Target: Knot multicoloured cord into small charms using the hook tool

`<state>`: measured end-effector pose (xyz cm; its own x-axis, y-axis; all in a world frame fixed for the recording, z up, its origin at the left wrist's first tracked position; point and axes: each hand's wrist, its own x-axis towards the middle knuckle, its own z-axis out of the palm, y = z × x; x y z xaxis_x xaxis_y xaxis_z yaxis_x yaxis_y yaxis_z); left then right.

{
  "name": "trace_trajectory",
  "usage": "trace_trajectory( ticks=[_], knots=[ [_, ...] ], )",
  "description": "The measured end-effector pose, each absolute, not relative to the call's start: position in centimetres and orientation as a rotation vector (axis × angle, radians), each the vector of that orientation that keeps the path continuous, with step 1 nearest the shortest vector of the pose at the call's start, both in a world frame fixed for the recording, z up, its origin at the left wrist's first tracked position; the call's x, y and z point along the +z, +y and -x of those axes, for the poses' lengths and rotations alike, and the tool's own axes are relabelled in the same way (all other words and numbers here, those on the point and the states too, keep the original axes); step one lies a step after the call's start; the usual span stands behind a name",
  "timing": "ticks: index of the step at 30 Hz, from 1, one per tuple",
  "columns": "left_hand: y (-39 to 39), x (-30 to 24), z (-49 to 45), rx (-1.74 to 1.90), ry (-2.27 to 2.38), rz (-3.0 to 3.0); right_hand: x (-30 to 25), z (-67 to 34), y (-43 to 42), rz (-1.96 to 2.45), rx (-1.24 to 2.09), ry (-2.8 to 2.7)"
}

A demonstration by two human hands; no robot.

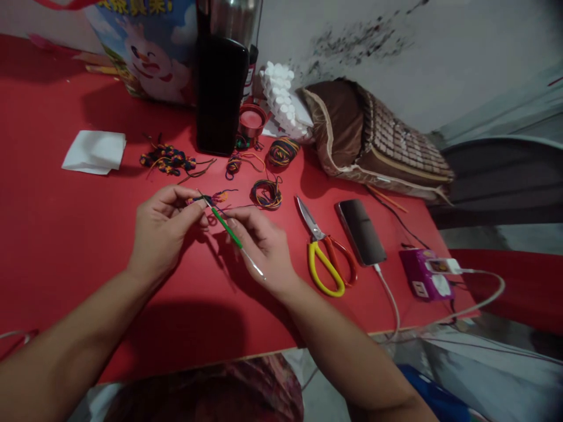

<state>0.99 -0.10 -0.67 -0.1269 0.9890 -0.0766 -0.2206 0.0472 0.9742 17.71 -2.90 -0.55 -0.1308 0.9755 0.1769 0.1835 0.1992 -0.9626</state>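
Slippage worries me most from this remote seat: the left hand [163,227] pinches a small knotted yarn piece [219,197] between thumb and forefinger, just above the red tabletop [88,234], while the right hand [267,246] pinches the green handle of a crochet hook [226,227], whose thin metal end meets the work at the left fingertips. If the left pinch slackens as the hook pulls, I judge that a loop could drop or the strands could split. A dark strand [241,206] runs by the right forefinger, and slack there could snag; the coil of yarn [266,194] and the yarn ball [283,152] lie close together beyond, so a hard tug could tangle them. Scissors [326,252] lie near the right wrist, where a wide sweep could knock their handles. Much escapes me: the left fingers cover part of the piece, the hook's tip is too fine to read, and I cannot tell how the right hand's lower fingers sit, nor which bundle feeds the strand. An upright black phone [221,97] hides the lower part of a metal flask [233,20], itself cut off at the top edge
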Motion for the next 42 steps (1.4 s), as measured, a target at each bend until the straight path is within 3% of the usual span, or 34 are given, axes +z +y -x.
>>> trace_trajectory(
  ticks=[3, 6, 14, 19, 27, 33, 42],
  knots=[
    [-0.1, -0.4, -1.1, 1.298, 1.126, -0.935, 0.4, -18.9, -2.8, 1.070, 0.667, -1.788],
    [-0.4, -0.2, -1.2, 1.167, 1.073, -0.958, 1.3, -19.8, -2.5, 0.981, 0.537, -1.891],
    [-1.8, -0.1, -1.9, 0.871, 0.897, -1.103, 1.2, -20.2, -1.1, 1.103, 0.841, -1.727],
    [-1.9, 0.1, -1.7, 0.870, 0.910, -1.029, 0.7, -20.2, -1.0, 1.248, 1.031, -1.595],
    [-1.0, 0.5, -1.4, 1.053, 0.963, -0.891, 1.9, -20.7, -1.8, 0.817, 0.462, -2.050],
    [-0.8, 0.7, -1.4, 1.204, 1.080, -0.905, 1.2, -19.9, -1.9, 0.864, 0.092, -2.284],
    [-1.5, 1.0, -1.9, 1.282, 1.184, -1.269, 1.2, -18.8, -2.7, 0.997, -0.300, -2.113]
  ],
)
